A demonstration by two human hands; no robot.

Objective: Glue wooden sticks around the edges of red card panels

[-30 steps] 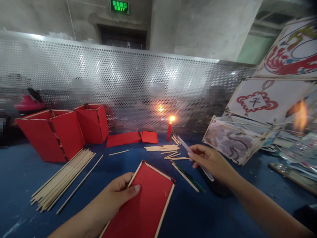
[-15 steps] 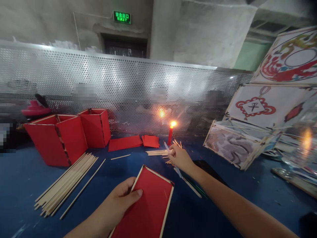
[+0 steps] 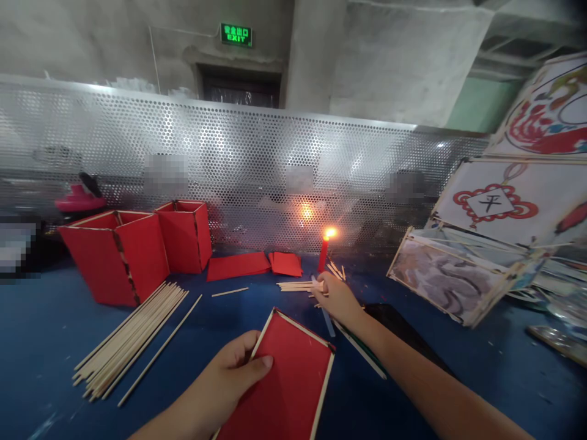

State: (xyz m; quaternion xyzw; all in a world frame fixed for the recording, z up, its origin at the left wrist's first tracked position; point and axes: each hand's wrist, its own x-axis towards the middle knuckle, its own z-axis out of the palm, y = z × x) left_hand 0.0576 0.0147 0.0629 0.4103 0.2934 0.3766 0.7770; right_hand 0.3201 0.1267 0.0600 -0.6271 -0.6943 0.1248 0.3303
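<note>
My left hand (image 3: 241, 376) grips the left edge of a red panel (image 3: 288, 373), thumb on its face. Thin wooden sticks edge the panel, and its upper corners look dark. My right hand (image 3: 338, 300) is closed on a translucent glue stick (image 3: 329, 322), which shows above and below the fingers. Under and beside that hand lie short wooden sticks (image 3: 296, 286). A lit red candle (image 3: 323, 253) stands upright just behind it. The panel's lower end runs out of view.
Two red box frames (image 3: 147, 256) stand at left, behind a bundle of long sticks (image 3: 131, 342). Red sheets (image 3: 238, 266) lie near the perforated metal screen (image 3: 238, 177). A black flat object (image 3: 403, 330) lies beneath my right forearm. Painted lantern panels (image 3: 493, 195) rise at right.
The view has shifted slightly, so the scene sits further right. My right hand has lowered the glue stick's upper tip a little. My left hand still holds the panel.
</note>
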